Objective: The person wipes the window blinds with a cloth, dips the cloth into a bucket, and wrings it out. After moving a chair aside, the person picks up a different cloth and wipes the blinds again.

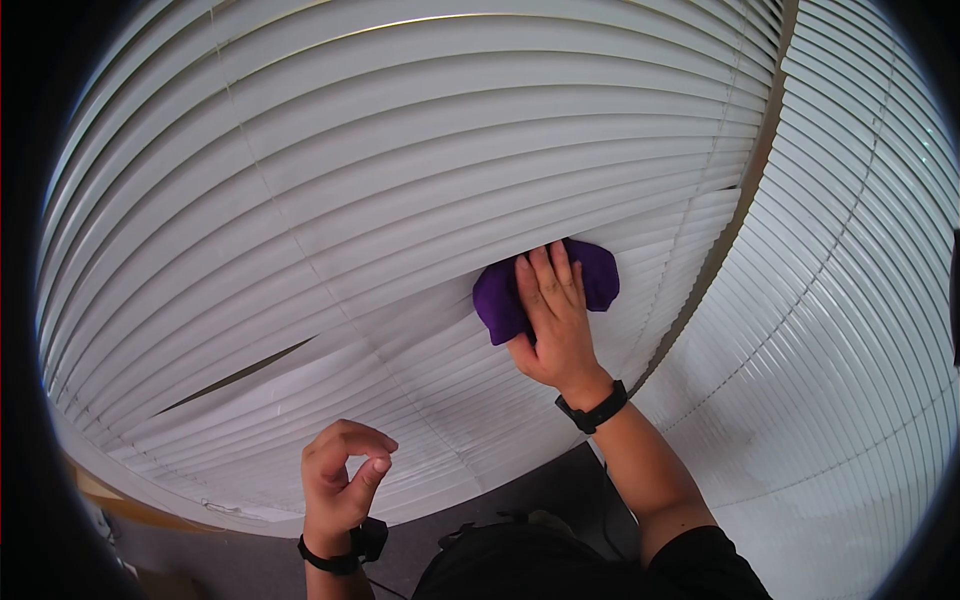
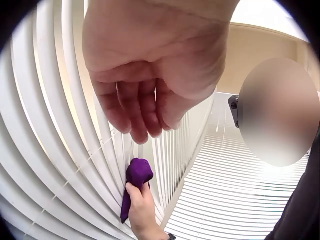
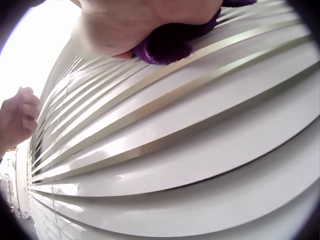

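A purple cloth [image 1: 494, 300] lies against the white slats of a window blind [image 1: 400, 200]. My right hand [image 1: 555, 315] presses it there, its fingers stretched out over the cloth and pointing up the blind. From the left wrist view, the cloth [image 2: 139, 171] bulges out past the thumb side of that hand [image 2: 143, 212]. Lower and to the left, my left hand [image 1: 345, 475] hovers in front of the blind with fingers loosely bent and nothing in them. In the right wrist view the palm hides most of the cloth [image 3: 165, 47].
A second blind [image 1: 850, 250] stands at an angle on the right, beyond a brownish corner strip [image 1: 745, 215]. Some slats are parted at a dark gap [image 1: 240, 375] on the left. Thin cords run down the slats. Grey floor [image 1: 420, 550] shows below.
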Demonstrator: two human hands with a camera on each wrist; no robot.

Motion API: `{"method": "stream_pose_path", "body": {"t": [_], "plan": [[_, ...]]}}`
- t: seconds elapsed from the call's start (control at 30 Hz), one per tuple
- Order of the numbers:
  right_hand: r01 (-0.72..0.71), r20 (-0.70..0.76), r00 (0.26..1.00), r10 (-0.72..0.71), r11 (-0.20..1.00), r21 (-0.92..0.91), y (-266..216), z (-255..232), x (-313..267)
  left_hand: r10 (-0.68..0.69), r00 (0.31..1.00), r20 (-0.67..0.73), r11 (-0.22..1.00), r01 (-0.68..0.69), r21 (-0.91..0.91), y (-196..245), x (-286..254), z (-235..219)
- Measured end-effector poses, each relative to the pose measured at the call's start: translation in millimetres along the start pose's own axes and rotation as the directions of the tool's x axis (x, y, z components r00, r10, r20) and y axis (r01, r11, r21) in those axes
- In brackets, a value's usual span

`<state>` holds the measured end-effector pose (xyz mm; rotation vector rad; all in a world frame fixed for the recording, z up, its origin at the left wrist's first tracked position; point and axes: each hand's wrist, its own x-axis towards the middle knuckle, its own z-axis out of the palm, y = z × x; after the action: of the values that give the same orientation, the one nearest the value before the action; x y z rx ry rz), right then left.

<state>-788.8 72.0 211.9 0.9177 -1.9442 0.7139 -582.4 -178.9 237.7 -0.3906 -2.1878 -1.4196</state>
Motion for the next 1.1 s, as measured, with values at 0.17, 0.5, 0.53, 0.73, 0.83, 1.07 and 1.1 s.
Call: {"method": "stream_pose_path", "body": {"t": [0.17,0.5,0.53,0.73,0.83,1.07,1.1], "plan": [[-0.006,0.006,1.000,0.006,1.000,-0.005,-0.7,-0.4,0.6,-0.042,0.995,0.093,0.997,0.048,-0.064,3.6,0.9,2.5],[-0.004,0.008,1.000,0.004,1.000,0.004,-1.6,-0.3,-0.1,-0.012,0.996,0.093,0.940,0.043,-0.340,5.5,37.4,22.4],[-0.002,0.006,1.000,0.002,1.000,0.003,-1.3,0.4,-0.3,-0.011,0.996,0.092,0.940,0.042,-0.339,4.4,41.8,24.1],[0.006,-0.022,1.000,-0.006,1.000,-0.027,-3.4,4.4,-4.2,-0.086,0.996,-0.012,0.956,0.079,-0.283,-0.7,52.4,30.3],[-0.010,-0.001,1.000,0.010,0.999,-0.031,-7.5,4.5,-8.7,-0.074,0.997,-0.022,0.949,0.063,-0.309,-10.5,52.0,28.2],[0.038,0.161,0.987,-0.027,0.997,-0.063,-4.7,36.1,-72.8,-0.064,0.995,-0.071,0.942,0.037,-0.334,-31.5,61.5,23.3],[0.022,0.218,0.976,-0.011,0.999,-0.048,-4.3,36.9,-86.2,-0.066,0.994,-0.083,0.951,0.038,-0.308,-31.1,61.6,23.3]]}}
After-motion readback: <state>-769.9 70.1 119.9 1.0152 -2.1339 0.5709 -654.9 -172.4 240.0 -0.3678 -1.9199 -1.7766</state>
